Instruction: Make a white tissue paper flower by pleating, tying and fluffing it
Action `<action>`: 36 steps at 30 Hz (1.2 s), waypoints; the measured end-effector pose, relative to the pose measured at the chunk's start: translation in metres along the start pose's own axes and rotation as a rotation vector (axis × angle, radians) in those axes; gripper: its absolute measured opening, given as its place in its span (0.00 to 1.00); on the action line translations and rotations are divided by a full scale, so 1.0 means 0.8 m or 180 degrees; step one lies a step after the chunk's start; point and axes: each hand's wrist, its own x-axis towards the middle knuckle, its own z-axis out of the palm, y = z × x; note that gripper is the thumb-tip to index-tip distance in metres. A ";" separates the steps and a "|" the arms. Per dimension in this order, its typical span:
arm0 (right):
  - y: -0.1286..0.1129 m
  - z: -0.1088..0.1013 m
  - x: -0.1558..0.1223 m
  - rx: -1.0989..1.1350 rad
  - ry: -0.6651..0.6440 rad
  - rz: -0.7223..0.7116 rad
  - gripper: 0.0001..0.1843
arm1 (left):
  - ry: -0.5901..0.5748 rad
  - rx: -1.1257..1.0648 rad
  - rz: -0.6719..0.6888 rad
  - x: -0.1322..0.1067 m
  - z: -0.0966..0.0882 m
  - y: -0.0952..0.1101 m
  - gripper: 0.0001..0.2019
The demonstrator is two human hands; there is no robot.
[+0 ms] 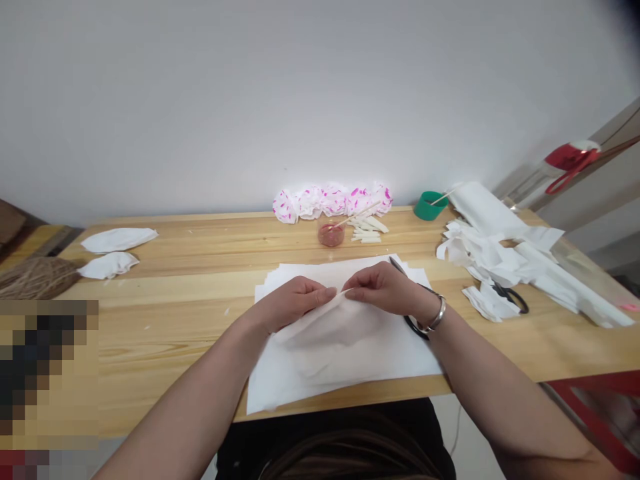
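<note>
Both hands pinch the top edge of a thin white paper sheet [345, 333], their fingertips almost meeting. My left hand [300, 300] grips it from the left, with the thumb along the edge. From the right, my right hand [380, 287] holds the same edge between thumb and fingers; a silver bracelet circles that wrist. Beneath lies a stack of white paper [270, 393]. Black-handled scissors [414, 328] rest on the stack under my right wrist, partly hidden.
Crumpled white balls with pink marks [334, 199] line the wall. Before them stand a small cup of reddish stuff [331, 235] and white strips [367, 230]. Right are a green cup [430, 207], paper scraps [480, 253] and a bottle [550, 170]. Left are folded white pieces [119, 239] and twine [40, 277].
</note>
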 end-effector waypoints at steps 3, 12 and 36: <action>-0.002 0.005 0.001 -0.0281 0.0073 -0.0099 0.12 | -0.0045 0.0384 -0.0008 0.002 0.003 0.000 0.22; 0.000 0.003 0.000 -0.0440 0.0169 -0.0196 0.11 | 0.0110 0.1340 0.0559 0.007 0.003 0.003 0.19; 0.000 -0.006 -0.001 -0.0613 0.0518 -0.0071 0.11 | 0.0491 0.2005 0.0933 0.009 -0.002 0.000 0.18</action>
